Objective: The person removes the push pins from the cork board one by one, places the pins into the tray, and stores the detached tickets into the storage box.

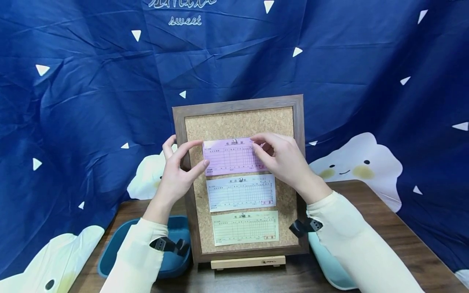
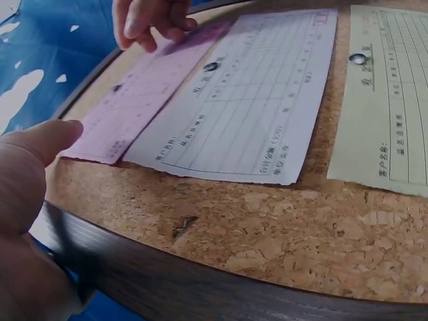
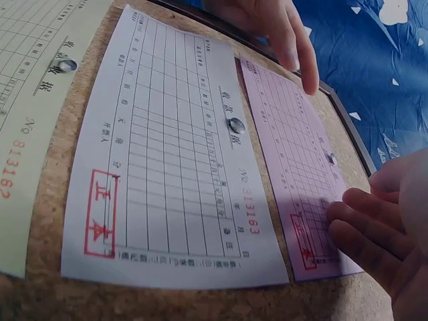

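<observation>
The pink slip (image 1: 227, 159) is pinned to the corkboard (image 1: 212, 125), directly above the white slip (image 1: 239, 193). Its long axis runs crosswise, between the hands, rising slightly to the right; its heading is uppermost. The left hand (image 1: 175, 174) is at the left end, thumb and forefinger spread, grasping nothing. The right hand (image 1: 285, 160) covers the upper right part, fingers loosely bent, no pinch visible. Neither hand is clearly nearer; alignment likely turns on keeping both ends level.

Your lilac printed slip (image 1: 227, 160), pinned top centre, lies beside your left fingers (image 1: 190, 146) and partly behind your right fingers (image 1: 264, 138).
</observation>
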Demonstrator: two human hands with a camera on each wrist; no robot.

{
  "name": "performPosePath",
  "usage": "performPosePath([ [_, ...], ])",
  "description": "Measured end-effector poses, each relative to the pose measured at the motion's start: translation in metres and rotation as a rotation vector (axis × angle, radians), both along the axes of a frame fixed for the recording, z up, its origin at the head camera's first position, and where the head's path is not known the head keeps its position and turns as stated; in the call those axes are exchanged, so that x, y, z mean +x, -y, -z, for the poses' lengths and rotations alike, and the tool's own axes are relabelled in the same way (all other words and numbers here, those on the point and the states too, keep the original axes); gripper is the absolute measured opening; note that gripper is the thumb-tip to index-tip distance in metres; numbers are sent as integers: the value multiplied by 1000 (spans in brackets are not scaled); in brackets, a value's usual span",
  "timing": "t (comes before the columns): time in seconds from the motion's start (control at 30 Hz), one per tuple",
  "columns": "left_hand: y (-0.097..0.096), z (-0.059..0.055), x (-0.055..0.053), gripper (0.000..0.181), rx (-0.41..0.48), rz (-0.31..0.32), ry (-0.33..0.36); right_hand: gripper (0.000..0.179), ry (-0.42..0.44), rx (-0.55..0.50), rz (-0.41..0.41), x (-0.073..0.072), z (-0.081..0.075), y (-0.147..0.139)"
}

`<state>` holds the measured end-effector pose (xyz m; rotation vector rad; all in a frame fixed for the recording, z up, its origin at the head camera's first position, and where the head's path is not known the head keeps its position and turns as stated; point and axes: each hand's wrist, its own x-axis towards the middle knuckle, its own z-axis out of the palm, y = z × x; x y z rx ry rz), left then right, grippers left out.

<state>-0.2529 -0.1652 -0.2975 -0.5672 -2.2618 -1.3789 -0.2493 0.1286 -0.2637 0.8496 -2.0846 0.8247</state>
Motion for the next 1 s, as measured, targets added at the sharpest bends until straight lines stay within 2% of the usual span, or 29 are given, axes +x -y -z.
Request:
performPosePath([
  [0.33, -1, 2, -7, 48, 29, -3, -82, 16, 5, -10, -22, -3, -4, 18],
  [0.7, -5, 2, -10, 45, 46, -5, -113, 15, 52, -52, 36, -4, -6, 30],
  [1.0, -6, 3, -11, 44, 73, -23, -116, 12, 94, -129, 65, -7, -5, 39],
])
